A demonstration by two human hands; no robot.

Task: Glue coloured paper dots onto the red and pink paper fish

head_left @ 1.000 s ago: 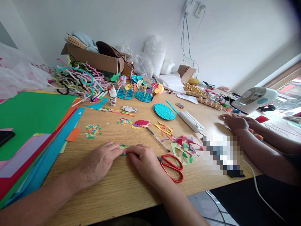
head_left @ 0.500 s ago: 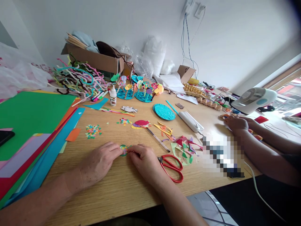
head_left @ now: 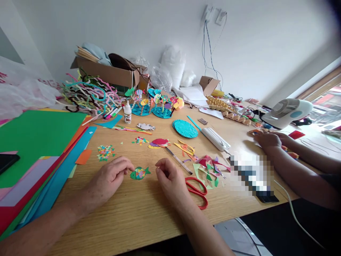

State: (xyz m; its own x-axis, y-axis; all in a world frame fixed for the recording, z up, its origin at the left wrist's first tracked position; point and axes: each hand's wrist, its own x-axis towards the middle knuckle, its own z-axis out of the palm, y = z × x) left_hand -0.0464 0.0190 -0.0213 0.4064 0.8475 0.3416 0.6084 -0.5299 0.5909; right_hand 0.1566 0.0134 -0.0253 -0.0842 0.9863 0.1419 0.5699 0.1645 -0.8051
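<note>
A small green paper fish covered in coloured scraps lies flat on the wooden table between my hands. My left hand rests on the table with fingers curled. Its thumb and forefinger tips meet at the fish's head end. My right hand sits just right of the fish's tail, not touching it. Its fingers are curled in loosely with nothing visible in them. Red-handled scissors lie right beside my right hand.
Stacked coloured paper sheets fill the left. Confetti scraps, paper offcuts, a pen, a glue bottle, blue discs, pipe cleaners and a cardboard box lie around. Another person's arm rests at the right by a white fan.
Both hands were pinching the fish together. My right hand has let go and drawn back to the right, so the whole fish now shows. The view has tilted slightly.
</note>
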